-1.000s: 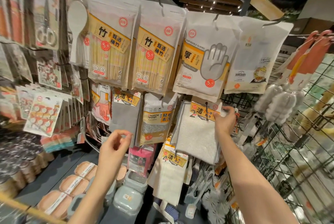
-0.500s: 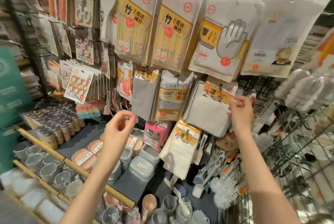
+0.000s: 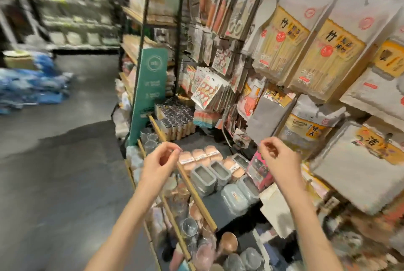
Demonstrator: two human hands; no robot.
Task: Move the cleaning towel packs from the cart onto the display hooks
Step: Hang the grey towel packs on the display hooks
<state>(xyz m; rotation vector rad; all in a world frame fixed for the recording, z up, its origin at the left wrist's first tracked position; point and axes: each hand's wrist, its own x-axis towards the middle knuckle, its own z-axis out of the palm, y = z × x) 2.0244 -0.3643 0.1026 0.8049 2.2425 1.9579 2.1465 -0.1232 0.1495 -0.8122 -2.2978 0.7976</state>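
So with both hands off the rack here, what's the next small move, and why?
Probably a turn toward the cart for another pack. Both the left hand and right hand hold nothing, a white towel pack hangs on its hook, and no cart is in view.

The display wall stands at right, with hanging packs in rows. The towel pack hangs at lower right, right of the sponge pack. Containers sit on the shelf below. The aisle floor lies at left. Both hands are raised before the shelf, apart from the packs.
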